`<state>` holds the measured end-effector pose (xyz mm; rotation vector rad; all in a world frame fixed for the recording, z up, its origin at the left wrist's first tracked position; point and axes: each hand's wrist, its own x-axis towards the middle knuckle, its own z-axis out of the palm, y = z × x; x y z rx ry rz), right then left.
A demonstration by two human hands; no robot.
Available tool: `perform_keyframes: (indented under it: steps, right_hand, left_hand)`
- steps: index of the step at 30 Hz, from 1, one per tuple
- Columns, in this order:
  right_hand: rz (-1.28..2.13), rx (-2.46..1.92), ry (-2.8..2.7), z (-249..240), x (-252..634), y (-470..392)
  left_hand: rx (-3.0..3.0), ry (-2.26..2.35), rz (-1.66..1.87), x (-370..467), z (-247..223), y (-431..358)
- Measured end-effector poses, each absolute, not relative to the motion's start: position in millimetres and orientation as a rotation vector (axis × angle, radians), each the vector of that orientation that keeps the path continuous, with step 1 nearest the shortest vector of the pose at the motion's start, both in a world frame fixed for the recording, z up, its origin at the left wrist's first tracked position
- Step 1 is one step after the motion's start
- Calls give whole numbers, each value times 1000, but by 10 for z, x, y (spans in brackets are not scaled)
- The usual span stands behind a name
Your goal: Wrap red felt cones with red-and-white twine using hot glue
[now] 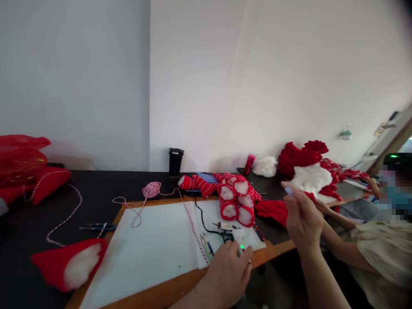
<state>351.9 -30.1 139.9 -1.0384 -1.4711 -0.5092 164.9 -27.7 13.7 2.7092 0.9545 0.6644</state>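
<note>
On the front edge of the board, my left hand (229,267) has its fingers curled at the handle end of a glue gun (230,227), near a small green light. My right hand (302,221) is raised at the right, fingers closed, with a small pale, blurred thing at its fingertips. Behind the glue gun lies a pile of red stuffed pieces (233,193) with white filling showing. A red and white cord (189,216) crosses the white sheet (154,253). At the front left sits a red stuffed cone (53,262), its filled end facing the board.
A ball of cord (151,189) and a black cup (175,162) stand toward the back. Pliers (98,226) lie left of the board. White fluff (265,166) and dark red fabric (298,159) are at the back right. Another person's arm (347,253) reaches in from the right.
</note>
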Motion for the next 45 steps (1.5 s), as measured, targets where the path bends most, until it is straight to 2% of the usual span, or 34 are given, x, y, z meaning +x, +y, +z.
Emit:
perform_keyframes:
  steps: [4, 7, 12, 16, 18, 23, 31, 33, 38, 40, 42, 45]
  right_hand:
    - [-320, -1391, -1637, 1020, 3683, -580]
    - [-198, -1499, -1664, 677, 3803, -703]
    - [-241, -1561, -1678, 190, 4006, -759]
    - [-218, -1552, -1699, -18, 3950, -768]
    - [-217, -1515, -1742, -39, 3830, -782]
    - [-364, -1431, -1768, 90, 3471, -759]
    - [-624, -1521, -1735, 220, 2958, -601]
    - [-421, -1551, -1782, 244, 2877, -576]
    - [796, -1421, -1723, 448, 2944, -427]
    - [1024, -1406, -1742, 550, 3004, -364]
    - [852, -1467, -1859, 624, 3007, -334]
    - [243, -1530, -2009, 659, 2896, -357]
  left_hand:
    - [2592, 1258, 537, 2313, 64, -99]
    - [2511, 1386, 483, 2449, -8, 23]
    - [2420, 1494, 537, 2134, -57, 94]
    - [2416, 1456, 638, 1720, -129, 6]
    - [2448, 1403, 750, 1538, -174, -70]
    - [2526, 1198, 1446, 1244, -209, -191]
    - [2627, 1272, 1778, 1004, -243, -89]
    - [2627, 1244, 1817, 950, -283, -73]
    - [2543, 1249, 1806, 826, -367, -71]
    - [2547, 1241, 1807, 786, -398, -70]
    - [2554, 1238, 1790, 766, -433, -75]
    - [2456, 1270, 1728, 798, -491, -120]
